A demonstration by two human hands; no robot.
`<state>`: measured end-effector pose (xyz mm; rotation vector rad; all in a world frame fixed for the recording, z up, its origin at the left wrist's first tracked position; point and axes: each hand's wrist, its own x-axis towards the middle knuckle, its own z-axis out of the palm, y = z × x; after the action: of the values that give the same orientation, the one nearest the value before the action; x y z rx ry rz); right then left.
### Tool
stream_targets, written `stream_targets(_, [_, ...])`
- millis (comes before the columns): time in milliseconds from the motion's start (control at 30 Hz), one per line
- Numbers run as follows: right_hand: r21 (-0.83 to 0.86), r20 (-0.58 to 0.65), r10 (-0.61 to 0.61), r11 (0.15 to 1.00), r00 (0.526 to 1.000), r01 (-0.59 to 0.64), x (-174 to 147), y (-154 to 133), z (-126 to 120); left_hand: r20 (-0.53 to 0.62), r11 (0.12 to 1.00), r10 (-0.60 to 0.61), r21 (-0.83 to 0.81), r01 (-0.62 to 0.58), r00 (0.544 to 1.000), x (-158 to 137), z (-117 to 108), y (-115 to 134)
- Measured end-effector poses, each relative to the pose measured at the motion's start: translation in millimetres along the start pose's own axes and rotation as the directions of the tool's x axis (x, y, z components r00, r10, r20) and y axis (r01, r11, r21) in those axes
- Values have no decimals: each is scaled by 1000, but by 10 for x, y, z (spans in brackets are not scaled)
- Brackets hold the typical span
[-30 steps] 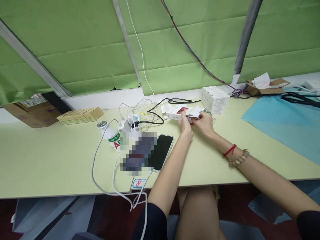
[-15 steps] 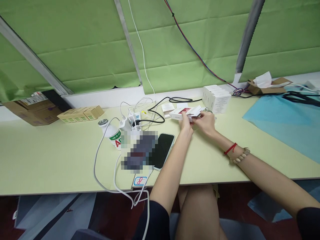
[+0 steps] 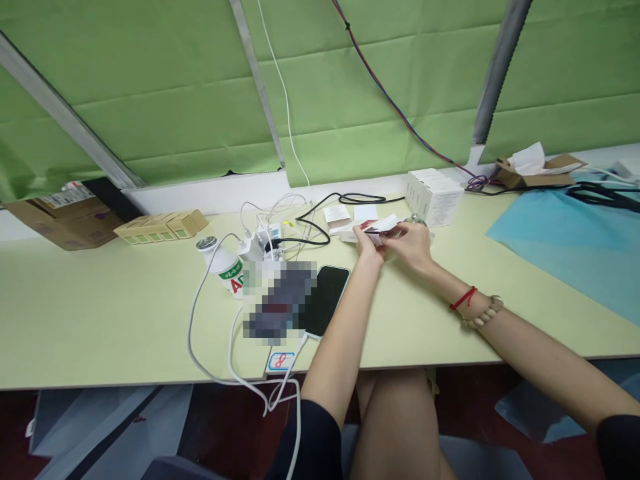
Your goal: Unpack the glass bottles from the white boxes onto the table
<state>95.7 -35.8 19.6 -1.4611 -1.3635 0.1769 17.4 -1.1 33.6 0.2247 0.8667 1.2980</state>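
My left hand (image 3: 369, 245) grips a small white box (image 3: 350, 235) with a red patch on its face, held just above the table. At the box's right end, my right hand (image 3: 411, 244) has its fingers bent against a raised white flap (image 3: 387, 224); a dark gap shows under that flap. What the right fingertips pinch is partly hidden. Behind the hands stands a row of similar white boxes (image 3: 436, 197). A white carton piece (image 3: 337, 219) and a white card (image 3: 365, 212) lie just beyond the held box. A shiny round object (image 3: 415, 219) is half hidden behind my right hand.
Left of my forearm lie a black phone (image 3: 327, 300) and a blurred-out item (image 3: 283, 303). Further left are a white bottle (image 3: 225, 267), a power strip with chargers (image 3: 263, 243), yellow boxes (image 3: 160, 227) and a cardboard box (image 3: 65, 217). Blue sheeting (image 3: 575, 233) covers the right side.
The flap at the box's right end stands more open, with a dark gap now showing. My left fingers have shifted slightly left along the box, and the hands stay in nearly the same place.
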Motion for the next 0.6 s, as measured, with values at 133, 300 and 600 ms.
stream_targets(133, [49,7,34,998,999,-35,23,22,8,41,996,90,-4,-90,995,-4,5,-74])
stream_targets(300, [139,6,133,981,991,-133,60,68,26,144,954,233,157,-254,962,27,-36,-107])
stream_targets(600, [194,45,177,964,983,-183,41,72,69,17,898,314,320,-302,949,-91,-11,-159])
